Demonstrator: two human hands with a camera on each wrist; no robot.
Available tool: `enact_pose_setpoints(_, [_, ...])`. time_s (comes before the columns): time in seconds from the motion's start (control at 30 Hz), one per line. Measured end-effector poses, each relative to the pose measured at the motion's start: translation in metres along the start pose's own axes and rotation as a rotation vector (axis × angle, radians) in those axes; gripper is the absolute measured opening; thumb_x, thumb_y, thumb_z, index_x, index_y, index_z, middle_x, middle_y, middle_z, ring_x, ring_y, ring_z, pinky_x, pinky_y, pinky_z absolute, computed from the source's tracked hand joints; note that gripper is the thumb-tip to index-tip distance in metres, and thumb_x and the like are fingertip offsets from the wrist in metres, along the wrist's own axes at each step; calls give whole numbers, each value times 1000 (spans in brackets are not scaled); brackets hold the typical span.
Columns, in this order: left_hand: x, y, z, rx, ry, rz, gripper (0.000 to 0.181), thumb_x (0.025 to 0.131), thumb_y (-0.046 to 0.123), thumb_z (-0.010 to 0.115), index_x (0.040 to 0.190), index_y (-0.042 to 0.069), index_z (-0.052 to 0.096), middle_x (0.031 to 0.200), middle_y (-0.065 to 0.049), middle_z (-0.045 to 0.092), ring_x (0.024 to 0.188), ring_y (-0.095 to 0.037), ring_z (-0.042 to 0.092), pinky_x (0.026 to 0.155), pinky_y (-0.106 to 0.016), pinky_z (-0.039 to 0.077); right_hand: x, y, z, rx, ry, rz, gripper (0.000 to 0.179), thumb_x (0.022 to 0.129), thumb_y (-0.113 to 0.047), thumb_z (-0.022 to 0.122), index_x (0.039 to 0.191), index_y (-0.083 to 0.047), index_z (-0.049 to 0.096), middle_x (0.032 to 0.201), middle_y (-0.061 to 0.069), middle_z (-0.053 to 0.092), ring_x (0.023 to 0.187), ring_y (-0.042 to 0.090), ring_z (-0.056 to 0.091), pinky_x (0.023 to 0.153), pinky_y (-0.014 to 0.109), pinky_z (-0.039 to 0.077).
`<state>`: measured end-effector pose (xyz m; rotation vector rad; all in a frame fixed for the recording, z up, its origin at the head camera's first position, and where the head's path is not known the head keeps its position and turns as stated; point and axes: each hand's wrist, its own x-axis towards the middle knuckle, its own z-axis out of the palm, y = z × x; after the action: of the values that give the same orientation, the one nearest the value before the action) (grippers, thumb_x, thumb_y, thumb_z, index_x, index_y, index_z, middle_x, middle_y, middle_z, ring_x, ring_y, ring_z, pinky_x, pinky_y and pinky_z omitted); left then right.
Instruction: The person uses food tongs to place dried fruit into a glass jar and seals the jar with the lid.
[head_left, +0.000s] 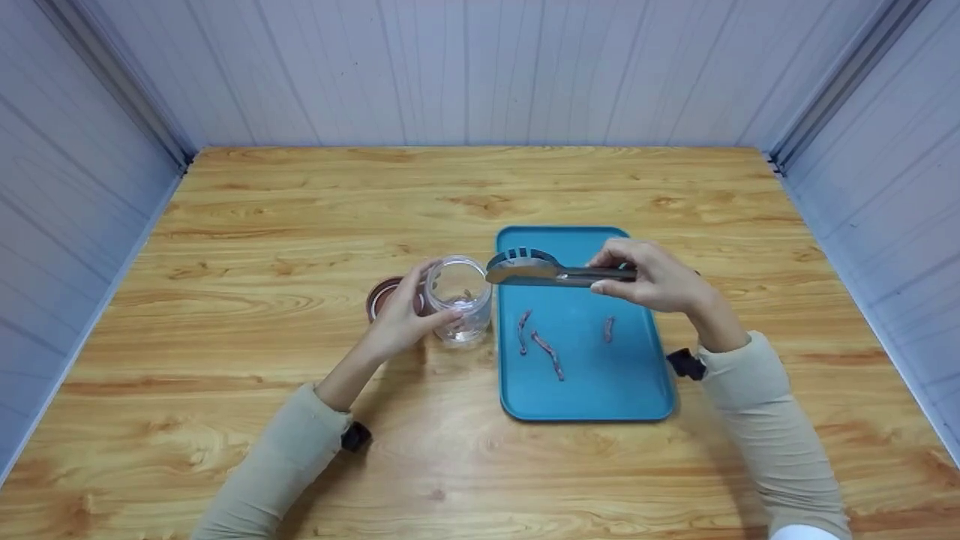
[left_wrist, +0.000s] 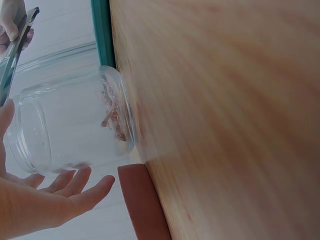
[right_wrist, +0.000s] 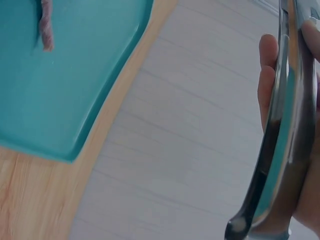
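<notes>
My left hand point(head_left: 400, 321) holds a clear jar point(head_left: 471, 326) round its side, the thumb in front and the fingers behind. The jar stands uncapped on the table, and several reddish-brown dried-meat-like strips point(left_wrist: 113, 107) lie at its bottom in the left wrist view. In my right hand point(head_left: 660, 279) is a pair of metal serving tongs point(head_left: 592, 276), gripped between thumb and fingers. Their slotted head hangs level beside the jar's rim, over the left edge of a blue tray point(head_left: 592, 394). Nothing shows between the tong heads.
On the tray lie a long strip point(head_left: 547, 355), a thinner one point(head_left: 523, 334) to its left and a short one point(head_left: 609, 328) to the right. A brown lid point(head_left: 381, 294) rests left of the jar, partly behind my left hand. Pale panels point(head_left: 465, 75) wall the table.
</notes>
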<state>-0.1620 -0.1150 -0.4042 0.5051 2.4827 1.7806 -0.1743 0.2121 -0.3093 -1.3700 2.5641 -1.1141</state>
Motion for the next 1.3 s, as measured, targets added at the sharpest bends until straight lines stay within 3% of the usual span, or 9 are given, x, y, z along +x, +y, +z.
enact_pose_setpoints(0.13, [-2, 8, 0, 4, 4, 10, 74, 73, 14, 73, 132, 4, 32, 126, -17, 42, 114, -32, 39, 93, -39, 32, -12, 6, -5, -17, 21, 9, 18, 76, 9, 62, 93, 4, 57, 82, 11, 57, 64, 17, 47, 53, 27, 39])
enact_pose_setpoints(0.4, [-9, 33, -1, -2, -7, 10, 71, 74, 4, 70, 131, -5, 29, 125, -22, 41, 111, -31, 40, 91, -42, 33, -48, 48, -12, -22, 69, 113, 24, 76, 3, 65, 98, -5, 59, 86, 0, 58, 69, 13, 50, 54, 23, 42])
enact_pose_setpoints(0.57, [-10, 35, -2, -21, -9, -6, 70, 74, 2, 69, 131, -5, 29, 124, -23, 41, 110, -31, 41, 89, -42, 36, -63, 44, -19, -36, 81, 152, 23, 75, 5, 65, 96, -1, 58, 83, 3, 57, 66, 13, 50, 51, 24, 41])
enact_pose_setpoints(0.77, [-9, 33, -2, -14, -6, 4, 69, 74, 3, 70, 130, -5, 31, 124, -22, 42, 111, -31, 40, 91, -41, 33, -77, 31, -28, -29, 85, 170, 27, 74, 11, 63, 100, 7, 56, 82, 10, 55, 69, 16, 52, 54, 24, 44])
enact_pose_setpoints(0.97, [-8, 33, -1, 9, -9, -12, 69, 74, 5, 70, 130, -5, 31, 124, -22, 41, 113, -31, 38, 94, -41, 31, -101, 52, -33, -32, 67, 227, 33, 77, 6, 63, 109, 4, 55, 89, 7, 56, 75, 15, 54, 60, 23, 45])
enact_pose_setpoints(1.1, [-4, 15, 0, 2, -4, -11, 72, 73, 9, 72, 132, -1, 30, 125, -20, 42, 113, -31, 38, 94, -40, 31, -118, 74, -34, -59, 50, 226, 39, 77, 3, 65, 114, -1, 54, 92, 3, 57, 79, 13, 55, 62, 23, 46])
enact_pose_setpoints(1.2, [0, 1, 1, 6, 9, 4, 73, 72, 13, 73, 132, 3, 32, 125, -16, 43, 114, -31, 39, 93, -39, 31, -127, 80, -34, -86, 40, 254, 39, 76, 1, 66, 114, -2, 54, 94, 2, 57, 82, 14, 56, 65, 22, 45])
enact_pose_setpoints(1.3, [0, -2, 1, 10, 10, 16, 72, 72, 15, 73, 132, 5, 33, 124, -14, 44, 113, -32, 40, 92, -38, 33, -134, 84, -33, -113, 34, 280, 38, 77, -2, 66, 113, -3, 55, 96, 1, 56, 83, 15, 55, 67, 22, 45])
